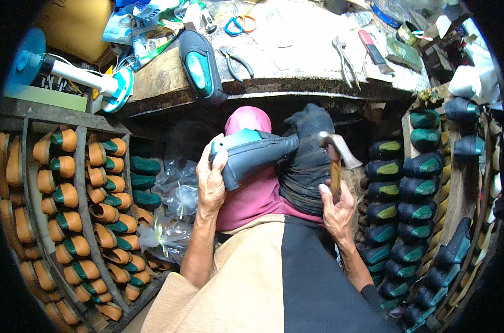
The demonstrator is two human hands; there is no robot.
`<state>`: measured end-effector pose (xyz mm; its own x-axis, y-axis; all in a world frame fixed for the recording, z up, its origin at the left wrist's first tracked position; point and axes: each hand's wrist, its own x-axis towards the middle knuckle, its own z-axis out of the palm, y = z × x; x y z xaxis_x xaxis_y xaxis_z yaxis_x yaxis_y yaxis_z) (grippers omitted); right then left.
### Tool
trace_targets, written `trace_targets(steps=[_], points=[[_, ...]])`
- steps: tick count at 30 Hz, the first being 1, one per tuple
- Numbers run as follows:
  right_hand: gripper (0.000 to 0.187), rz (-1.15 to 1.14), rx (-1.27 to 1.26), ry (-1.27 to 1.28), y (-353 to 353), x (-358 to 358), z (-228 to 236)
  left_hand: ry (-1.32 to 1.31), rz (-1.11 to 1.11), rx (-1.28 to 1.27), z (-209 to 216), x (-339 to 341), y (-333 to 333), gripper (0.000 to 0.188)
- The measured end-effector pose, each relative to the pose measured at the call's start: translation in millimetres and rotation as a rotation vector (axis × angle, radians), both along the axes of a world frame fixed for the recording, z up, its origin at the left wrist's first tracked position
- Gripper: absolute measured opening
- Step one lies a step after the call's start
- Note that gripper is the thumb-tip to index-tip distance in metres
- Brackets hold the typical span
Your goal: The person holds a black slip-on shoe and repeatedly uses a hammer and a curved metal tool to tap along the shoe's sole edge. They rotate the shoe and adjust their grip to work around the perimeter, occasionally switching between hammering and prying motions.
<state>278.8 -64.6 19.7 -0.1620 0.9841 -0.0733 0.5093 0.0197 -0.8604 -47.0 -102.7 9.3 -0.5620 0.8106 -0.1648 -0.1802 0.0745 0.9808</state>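
Note:
My left hand (209,183) is closed around the heel end of a black shoe (257,161) that sits on a teal shoe last. The shoe lies tilted above my lap, its toe pointing right, close to my knee under dark cloth. In my right hand (339,213) is a hammer (347,154), gripped by its wooden handle with the metal head up. The hammer head is apart from the shoe, to the right of its toe. A matching black shoe on a teal last (198,69) rests at the front edge of the workbench.
On the workbench (296,55) lie pliers (236,65), pincers (345,62), a red-handled blade (374,51) and scissors (240,24). Racks of orange shoes (66,195) stand at left, with plastic bags (180,200) beside them. Dark shoes on green lasts (418,188) fill the right-hand racks.

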Motion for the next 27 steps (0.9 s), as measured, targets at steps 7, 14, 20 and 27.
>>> trace_targets(steps=[7,14,20,27], points=[[0.026,-0.145,-0.286,0.457,34,23,-14,-0.403,0.004,0.058,-26,-20,-3,0.057],[0.04,0.097,-0.236,0.414,59,2,45,0.783,-0.405,-0.155,11,-30,37,0.053],[0.075,0.293,0.032,0.445,81,8,118,1.156,-0.859,-0.226,21,4,99,0.083],[0.078,0.32,0.052,0.524,80,12,134,1.251,-0.856,-0.047,5,28,103,0.085]])
